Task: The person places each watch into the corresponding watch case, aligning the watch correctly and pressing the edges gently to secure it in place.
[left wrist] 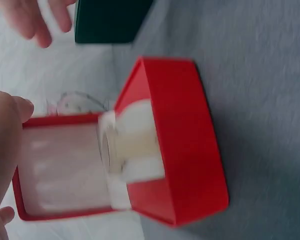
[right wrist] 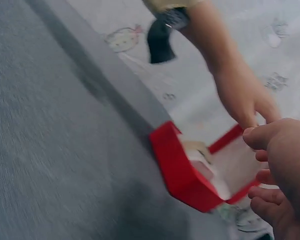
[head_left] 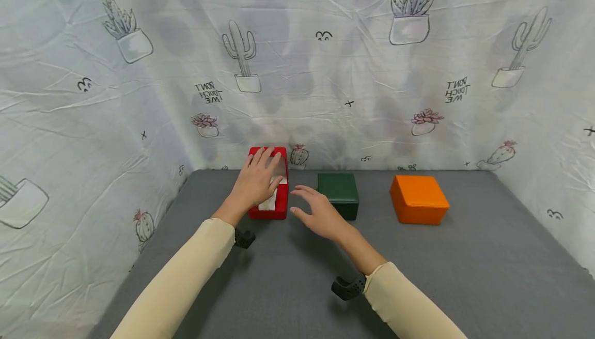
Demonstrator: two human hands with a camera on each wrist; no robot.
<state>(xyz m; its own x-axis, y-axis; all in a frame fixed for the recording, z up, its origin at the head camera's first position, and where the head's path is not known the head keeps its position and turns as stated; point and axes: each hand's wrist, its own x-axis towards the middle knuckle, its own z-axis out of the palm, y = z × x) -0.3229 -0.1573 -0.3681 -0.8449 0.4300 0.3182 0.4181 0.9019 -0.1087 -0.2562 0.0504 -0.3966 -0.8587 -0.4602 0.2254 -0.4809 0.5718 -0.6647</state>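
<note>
A red box (head_left: 281, 202) stands on the grey table with its lid (left wrist: 65, 170) raised and the lid's pale lining showing. Inside, on a white cushion, lies what looks like a watch with a cream strap (left wrist: 135, 145); it is blurred. My left hand (head_left: 253, 184) reaches over the lid, fingers spread near its top edge and thumb toward its right side. Whether the fingertips press the lid is hard to tell. Held in the air between the red box and a green box (head_left: 338, 189) is my right hand (head_left: 323, 216), its fingers relaxed and nothing in them.
An orange box (head_left: 420, 199), closed, stands to the right of the green one, which is closed too. Behind the boxes hangs a white cloth (head_left: 297, 70) printed with cacti. The grey tabletop (head_left: 279, 287) runs toward me under both forearms.
</note>
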